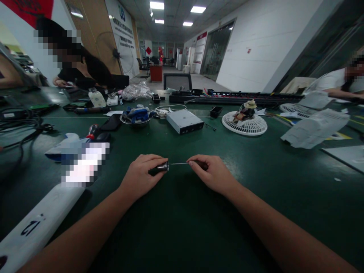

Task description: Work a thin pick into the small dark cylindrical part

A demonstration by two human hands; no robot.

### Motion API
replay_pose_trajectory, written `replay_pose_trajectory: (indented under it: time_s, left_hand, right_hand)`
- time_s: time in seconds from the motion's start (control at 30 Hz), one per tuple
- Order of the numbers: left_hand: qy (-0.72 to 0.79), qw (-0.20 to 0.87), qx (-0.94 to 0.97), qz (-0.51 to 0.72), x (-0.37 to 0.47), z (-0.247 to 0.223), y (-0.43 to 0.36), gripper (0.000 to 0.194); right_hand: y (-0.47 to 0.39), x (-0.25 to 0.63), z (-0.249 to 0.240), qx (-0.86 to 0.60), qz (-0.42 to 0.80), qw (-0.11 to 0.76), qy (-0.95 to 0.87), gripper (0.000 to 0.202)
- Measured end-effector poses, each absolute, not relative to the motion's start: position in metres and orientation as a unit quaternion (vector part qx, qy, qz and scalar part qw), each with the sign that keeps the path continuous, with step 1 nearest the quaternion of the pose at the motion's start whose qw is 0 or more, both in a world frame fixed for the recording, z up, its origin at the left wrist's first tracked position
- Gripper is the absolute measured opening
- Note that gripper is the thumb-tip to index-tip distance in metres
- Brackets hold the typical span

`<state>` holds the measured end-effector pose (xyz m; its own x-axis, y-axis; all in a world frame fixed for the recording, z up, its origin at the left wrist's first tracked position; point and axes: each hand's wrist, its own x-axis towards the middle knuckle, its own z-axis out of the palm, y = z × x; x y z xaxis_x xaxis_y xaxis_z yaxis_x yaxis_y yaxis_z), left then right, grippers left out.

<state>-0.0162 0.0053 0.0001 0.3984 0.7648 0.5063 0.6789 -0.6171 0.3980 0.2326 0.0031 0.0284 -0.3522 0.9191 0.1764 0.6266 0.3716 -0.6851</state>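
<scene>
A small dark metal cylinder (163,167) is pinched between the thumb and fingers of my left hand (139,176), lying sideways with its round shiny end turned right. Opposite it, my right hand (214,173) is closed on a thin screwdriver. The slim metal shaft (178,163) points left, its tip close to the cylinder's end; whether they touch I cannot tell. Part of the dark handle (202,165) shows under my right fingers. Both hands are low over the dark green table (176,220).
Beyond my hands lie an optical drive (186,121), a metal bowl (136,120) with blue cloth, and a round white grille (244,123) bearing a motor. On the left are a lit phone (87,163), a white bar (42,216) and cables (25,125). Other people sit at both sides.
</scene>
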Motion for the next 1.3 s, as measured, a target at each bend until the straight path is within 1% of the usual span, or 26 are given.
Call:
replay_pose_trajectory:
  time_s: [0.13, 0.23, 0.37, 0.5, 0.63, 0.7, 0.83, 0.87, 0.97, 1.13, 1.23, 1.3]
  left_hand:
    - [0.433, 0.065, 0.834, 0.336, -0.016, 0.0006, 0.0056, 0.029]
    - [0.432, 0.062, 0.835, 0.335, -0.0162, 0.0004, 0.0057, 0.03]
    - [0.429, 0.064, 0.836, 0.336, -0.0161, 0.0004, 0.0058, 0.03]
    - [0.431, 0.055, 0.835, 0.337, -0.0164, 0.0001, 0.0067, 0.028]
    - [0.434, 0.058, 0.835, 0.334, -0.0181, -0.0013, 0.0075, 0.03]
    - [0.435, 0.059, 0.835, 0.332, -0.0186, -0.0016, 0.0074, 0.03]
    - [0.43, 0.066, 0.839, 0.327, -0.0174, -0.0009, 0.0066, 0.03]
    - [0.429, 0.067, 0.839, 0.329, -0.0169, -0.0006, 0.0064, 0.031]
    - [0.424, 0.067, 0.84, 0.331, -0.0161, -0.0003, 0.0066, 0.029]
    - [0.45, 0.062, 0.828, 0.328, -0.0171, -0.0001, 0.0078, 0.029]
    - [0.485, 0.062, 0.808, 0.328, -0.0169, 0.0015, 0.008, 0.031]
    - [0.505, 0.065, 0.795, 0.331, -0.016, 0.0031, 0.0081, 0.033]
  right_hand:
    - [0.0025, 0.2322, 0.0277, -0.485, 0.32, 0.266, -0.769, 0.028]
    - [0.0024, 0.2322, 0.0276, -0.496, 0.316, 0.278, -0.759, 0.027]
    - [0.0043, 0.2324, 0.0252, -0.484, 0.347, 0.249, -0.763, 0.026]
    - [0.0068, 0.2322, 0.0213, -0.496, 0.33, 0.271, -0.756, 0.026]
    - [0.0082, 0.2321, 0.0198, -0.485, 0.377, 0.256, -0.747, 0.026]
    - [0.0087, 0.2323, 0.02, -0.503, 0.361, 0.26, -0.741, 0.025]
    - [0.0084, 0.2319, 0.0216, -0.497, 0.387, 0.224, -0.744, 0.026]
    - [0.0079, 0.2315, 0.0221, -0.495, 0.384, 0.225, -0.746, 0.026]
    - [0.0053, 0.2289, 0.0241, -0.506, 0.323, 0.243, -0.762, 0.025]
    - [0.0016, 0.2268, 0.029, -0.52, 0.271, 0.215, -0.781, 0.027]
    - [0.0028, 0.2299, 0.0294, -0.573, 0.206, 0.229, -0.76, 0.037]
    - [0.0051, 0.2321, 0.027, -0.595, 0.207, 0.26, -0.732, 0.044]
